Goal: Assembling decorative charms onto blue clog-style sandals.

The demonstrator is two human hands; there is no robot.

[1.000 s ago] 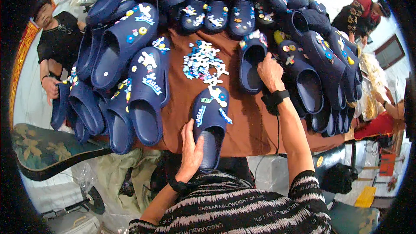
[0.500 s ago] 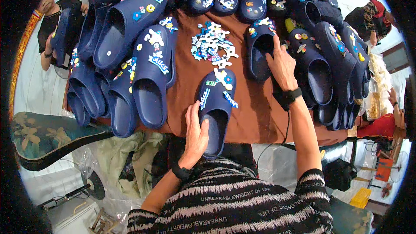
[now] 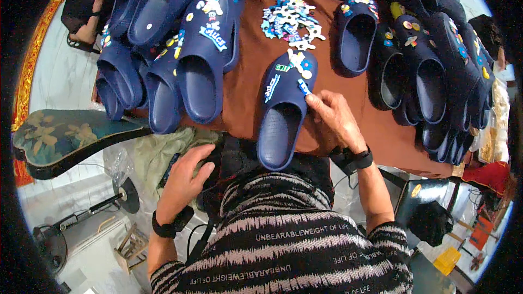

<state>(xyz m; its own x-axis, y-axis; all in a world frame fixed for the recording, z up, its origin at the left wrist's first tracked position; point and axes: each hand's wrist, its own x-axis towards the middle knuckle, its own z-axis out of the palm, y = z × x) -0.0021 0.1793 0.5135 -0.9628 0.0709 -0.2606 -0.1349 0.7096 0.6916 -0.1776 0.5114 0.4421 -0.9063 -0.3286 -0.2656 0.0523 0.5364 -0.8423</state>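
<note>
A navy clog [image 3: 279, 136] lies at the table's near edge, toe pointing away, with charms on its upper. My right hand [image 3: 335, 114] is at its right side, fingers bent and thumb against the edge beside a blue-and-white banner charm [image 3: 304, 87]; the far fingers are partly hidden. My left hand [image 3: 188, 177] is off the table's near edge, empty, its fingers apart. Beyond the clog is a pile of loose white and blue charms [image 3: 289, 19]. To its right rests another navy clog [image 3: 357, 41] with charms on its toe.
Stacked navy clogs [image 3: 201, 87] crowd the left of the brown-covered table [image 3: 245, 109], and more clogs [image 3: 427, 84] crowd the right. A patterned padded seat [image 3: 71, 136] stands at the left. A person [image 3: 84, 13] sits at the far left.
My left hand has let go of the near clog and drawn back left, off the table. My right hand has moved from the right-hand clog to the near clog's side. The view has shifted.
</note>
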